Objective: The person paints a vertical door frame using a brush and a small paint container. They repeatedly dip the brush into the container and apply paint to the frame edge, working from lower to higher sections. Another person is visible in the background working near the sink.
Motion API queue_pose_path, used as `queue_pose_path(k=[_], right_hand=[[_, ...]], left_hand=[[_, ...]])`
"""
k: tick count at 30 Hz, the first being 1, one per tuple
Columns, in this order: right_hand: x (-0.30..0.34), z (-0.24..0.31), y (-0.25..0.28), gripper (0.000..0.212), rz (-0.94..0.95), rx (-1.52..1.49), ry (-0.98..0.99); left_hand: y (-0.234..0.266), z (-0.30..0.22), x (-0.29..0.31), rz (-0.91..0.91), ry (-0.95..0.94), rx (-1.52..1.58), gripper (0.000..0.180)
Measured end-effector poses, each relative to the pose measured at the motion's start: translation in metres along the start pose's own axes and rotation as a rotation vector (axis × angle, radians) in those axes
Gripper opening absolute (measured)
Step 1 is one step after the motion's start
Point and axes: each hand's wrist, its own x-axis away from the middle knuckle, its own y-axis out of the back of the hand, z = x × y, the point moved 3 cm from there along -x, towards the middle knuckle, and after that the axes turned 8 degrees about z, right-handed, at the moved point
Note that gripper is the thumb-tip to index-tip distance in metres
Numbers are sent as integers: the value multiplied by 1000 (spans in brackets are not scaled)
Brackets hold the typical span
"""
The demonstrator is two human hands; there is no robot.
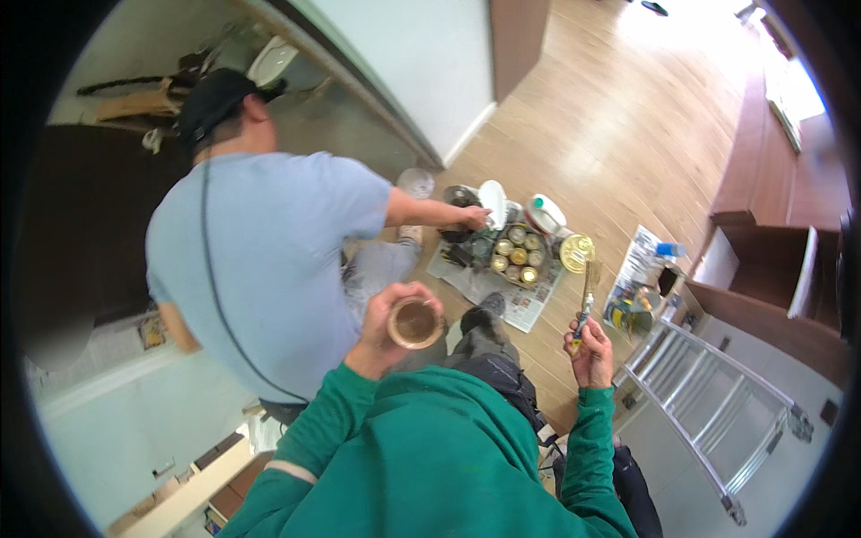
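Note:
My left hand point(382, 334) is wrapped around a small round cup point(415, 323) with a brown liquid or coating inside, held in front of my chest. A paintbrush point(588, 291) stands bristles up in my right hand point(589, 354), its fingers closed on the handle. Beyond my hands, a box of several small round tins point(518, 255) sits on newspaper point(529, 307) on the floor. A co-worker point(260, 251) in a light blue shirt and dark cap leans in from the left. That person's hand point(473, 217) reaches to a white lid point(492, 203) beside the tins.
A large yellowish tin point(577, 252) and a white container point(545, 214) stand near the box. An aluminium ladder point(708, 390) leans at the right, near an open wooden cabinet point(758, 260). More newspaper point(628, 269) holds cans and a blue cup point(670, 250). A wall corner point(439, 134) rises ahead.

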Motion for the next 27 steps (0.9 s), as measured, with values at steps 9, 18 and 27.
queue_pose_path(k=[9,18,27], right_hand=[[1,41,-60,33,40,232,70],[-7,46,-62,33,9,263,123],[-3,23,-68,31,-9,259,139]], left_hand=[[14,-6,-4,144,-43,75,29],[36,3,19,-51,-42,139,32],[35,-6,32,-40,-71,93,32]])
